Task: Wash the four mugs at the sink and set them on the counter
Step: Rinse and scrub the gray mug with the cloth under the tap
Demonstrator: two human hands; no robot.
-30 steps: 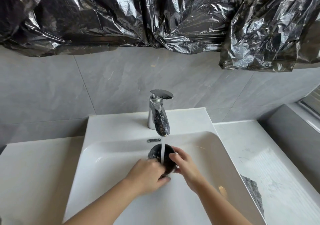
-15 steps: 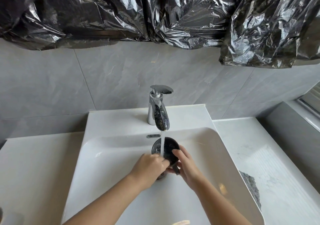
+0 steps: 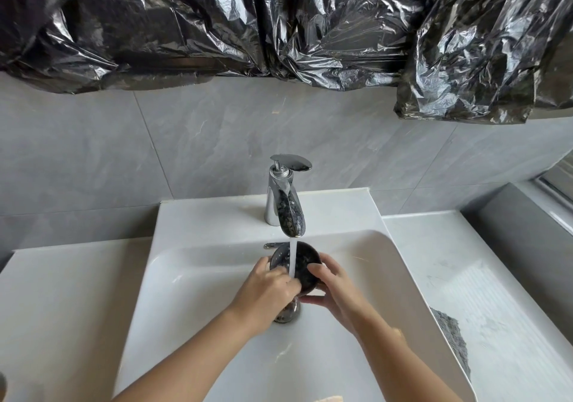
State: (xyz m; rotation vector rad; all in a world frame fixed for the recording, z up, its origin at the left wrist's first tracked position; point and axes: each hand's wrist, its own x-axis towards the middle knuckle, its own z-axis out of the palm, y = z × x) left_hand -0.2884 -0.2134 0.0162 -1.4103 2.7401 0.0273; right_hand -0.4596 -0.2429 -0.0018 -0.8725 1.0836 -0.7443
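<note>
The left grip (image 3: 266, 290) curls its fingers round the left side of a dark mug (image 3: 305, 270). The right grip (image 3: 336, 291) clasps the mug's right side, thumb underneath. Held between the two grips, the mug takes a stream of water (image 3: 292, 257) from the chrome tap (image 3: 286, 206) just beyond them. Below the grips sits the drain (image 3: 286, 313) of the white sink (image 3: 217, 225).

mug (image 3: 302, 266): glossy dark glaze
tap (image 3: 283, 198): polished chrome metal
sink (image 3: 192, 277): smooth white ceramic
sheeting (image 3: 279, 23): crinkled shiny black plastic
</note>
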